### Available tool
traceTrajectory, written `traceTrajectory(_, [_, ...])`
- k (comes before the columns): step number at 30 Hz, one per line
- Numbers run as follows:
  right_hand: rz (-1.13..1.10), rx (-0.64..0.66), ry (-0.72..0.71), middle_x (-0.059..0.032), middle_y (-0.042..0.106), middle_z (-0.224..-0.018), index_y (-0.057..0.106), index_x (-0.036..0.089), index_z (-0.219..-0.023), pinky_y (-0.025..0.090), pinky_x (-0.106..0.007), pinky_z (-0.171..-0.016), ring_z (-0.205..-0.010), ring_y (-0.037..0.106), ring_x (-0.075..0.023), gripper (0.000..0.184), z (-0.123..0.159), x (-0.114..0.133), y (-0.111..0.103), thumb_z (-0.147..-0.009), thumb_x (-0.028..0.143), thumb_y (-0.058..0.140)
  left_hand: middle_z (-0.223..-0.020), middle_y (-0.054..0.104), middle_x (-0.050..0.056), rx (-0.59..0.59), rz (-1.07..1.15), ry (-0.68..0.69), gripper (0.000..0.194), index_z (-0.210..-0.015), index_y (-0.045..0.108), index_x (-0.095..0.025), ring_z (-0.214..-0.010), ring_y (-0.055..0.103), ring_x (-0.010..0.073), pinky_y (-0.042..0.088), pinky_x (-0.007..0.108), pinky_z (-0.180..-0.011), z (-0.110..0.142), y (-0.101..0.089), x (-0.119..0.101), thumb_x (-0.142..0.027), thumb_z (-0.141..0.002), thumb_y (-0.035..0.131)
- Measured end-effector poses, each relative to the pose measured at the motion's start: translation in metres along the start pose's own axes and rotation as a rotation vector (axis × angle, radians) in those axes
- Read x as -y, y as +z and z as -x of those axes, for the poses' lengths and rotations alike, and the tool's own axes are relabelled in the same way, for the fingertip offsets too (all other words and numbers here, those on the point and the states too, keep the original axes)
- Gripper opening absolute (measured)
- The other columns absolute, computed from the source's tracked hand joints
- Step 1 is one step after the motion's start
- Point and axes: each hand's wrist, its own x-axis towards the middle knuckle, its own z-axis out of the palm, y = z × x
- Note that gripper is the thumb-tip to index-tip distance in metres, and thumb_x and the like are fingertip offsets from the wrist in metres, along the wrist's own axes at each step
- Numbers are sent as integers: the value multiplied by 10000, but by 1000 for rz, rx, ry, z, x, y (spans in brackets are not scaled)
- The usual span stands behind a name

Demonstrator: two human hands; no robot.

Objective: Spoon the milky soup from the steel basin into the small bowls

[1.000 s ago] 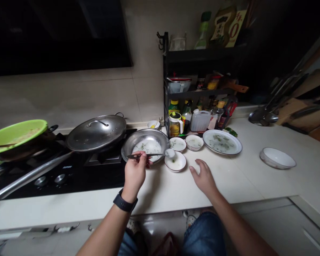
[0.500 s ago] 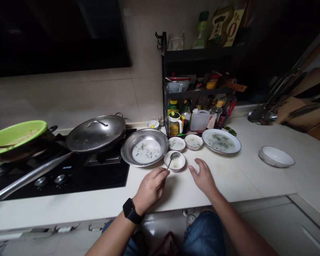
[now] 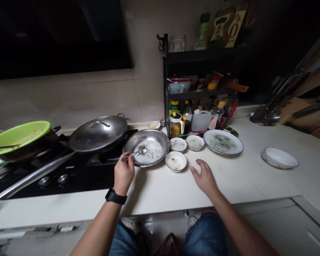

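Observation:
My left hand [image 3: 124, 174], with a black watch on its wrist, grips a metal spoon [image 3: 142, 150] by its handle. The spoon's bowl hangs over a wide steel basin [image 3: 164, 140] that holds whitish liquid with green bits. To the basin's right stand three small white bowls: a near bowl [image 3: 176, 167], a back-left bowl [image 3: 178, 144] and a back-right bowl [image 3: 195, 143], all with similar liquid in them. My right hand [image 3: 204, 176] hovers above the counter right of the near bowl, fingers apart, holding nothing.
A plate [image 3: 237, 149] of the same liquid lies behind my right hand. An empty bowl [image 3: 280, 158] sits farther right. Left are a lidded pan [image 3: 98, 133] on the stove and a green colander [image 3: 24, 135]. A black rack [image 3: 165, 81] with bottles stands behind.
My left hand has moved left, carrying the spoon from the near small bowl to over the steel basin. My right hand stays almost where it was, open.

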Motion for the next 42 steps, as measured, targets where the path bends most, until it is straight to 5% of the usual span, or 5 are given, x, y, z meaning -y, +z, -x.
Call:
traceTrajectory(7, [-4, 13, 8, -225, 683, -1238, 614, 149, -1247, 547, -583, -1030, -1191, 646, -367, 519, 0, 0, -1, -1003, 598, 525, -816, 763, 96, 43, 51, 20, 301, -1071, 669, -186, -779, 765, 276, 575, 369, -749, 13, 8, -5, -418, -987, 497])
traceTrajectory(13, [-9, 11, 18, -219, 688, -1228, 618, 159, -1237, 550, -582, -1019, -1182, 649, -362, 520, -1, 1, -1, -1001, 612, 520, -703, 748, 79, 121, 378, -292, 329, -1018, 622, -164, -598, 713, 243, 547, 339, -576, 13, 19, -14, -477, -942, 554])
traceTrajectory(19, [-8, 3, 15, -220, 688, -1227, 623, 156, -1239, 549, -573, -1022, -1189, 648, -360, 522, 0, 0, -1, -1002, 610, 521, -732, 752, 84, 82, 682, -499, 309, -1001, 614, -143, -646, 744, 241, 590, 352, -613, 7, 24, -15, -430, -891, 646])
traceTrajectory(28, [-11, 11, 9, -220, 684, -1237, 615, 149, -1247, 545, -571, -1031, -1193, 647, -363, 518, 0, 1, -1, -1004, 597, 524, -805, 770, 90, 53, 658, -399, 399, -1048, 634, -153, -722, 768, 254, 601, 347, -645, -6, 5, -22, -515, -888, 681])
traceTrajectory(42, [-2, 4, -2, -229, 685, -1239, 608, 140, -1254, 550, -578, -1030, -1193, 650, -370, 514, 0, 2, -2, -1011, 584, 521, -771, 752, 87, 188, 754, -350, 484, -1033, 619, -147, -675, 753, 251, 592, 342, -606, 15, 2, -85, -574, -838, 733])
